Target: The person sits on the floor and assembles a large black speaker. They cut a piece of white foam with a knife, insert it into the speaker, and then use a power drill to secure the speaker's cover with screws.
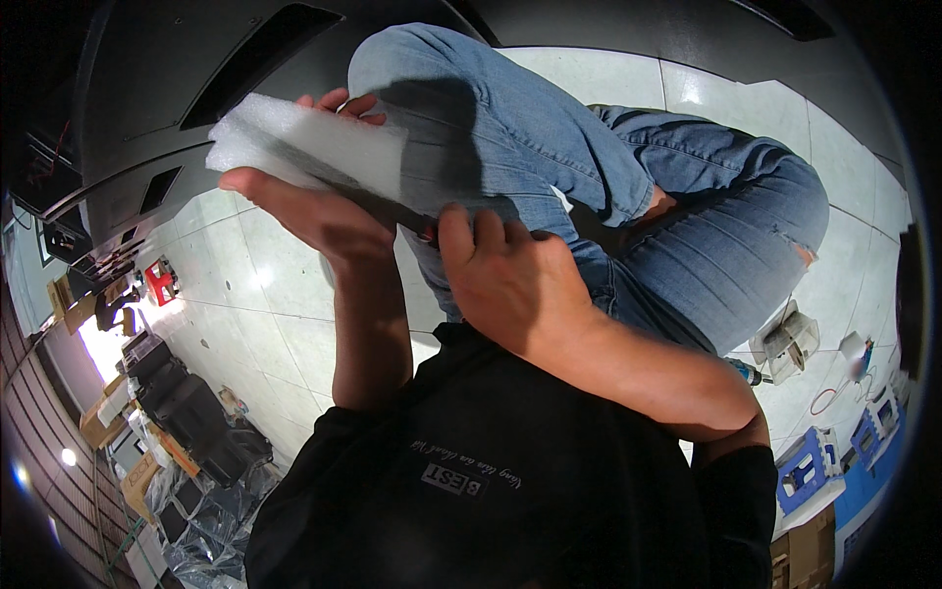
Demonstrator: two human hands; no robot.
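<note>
While the left hand (319, 216) cradles a pale white, elongated piece of foam-like material (343, 147), I see its thumb along the near edge and its fingertips along the far one, clamped on the piece between them. From my distant seat, I find the right hand (515, 275) curled at the piece's near end, beside a dark, slender strip (400, 213); its fingertips are hidden, so I cannot tell whether they are closed on that strip.

The foam-like piece is in front of the torso, toward the left, overlapping my view of the faded blue denim jeans (559, 147), where a dark shadow falls across the nearer leg. Below both hands I have the black short-sleeved shirt (549, 491) with pale print on it.

Around the bent legs, I make out a pale tiled floor (285, 294). Large dark grey panels (128, 98) stand beyond the hands. Off left are a small red stool (160, 282) and bulky black cases (191, 422); off right, a whitish translucent plastic container (793, 342) and a blue-and-white plastic frame (809, 473) above brown cardboard (812, 550).
</note>
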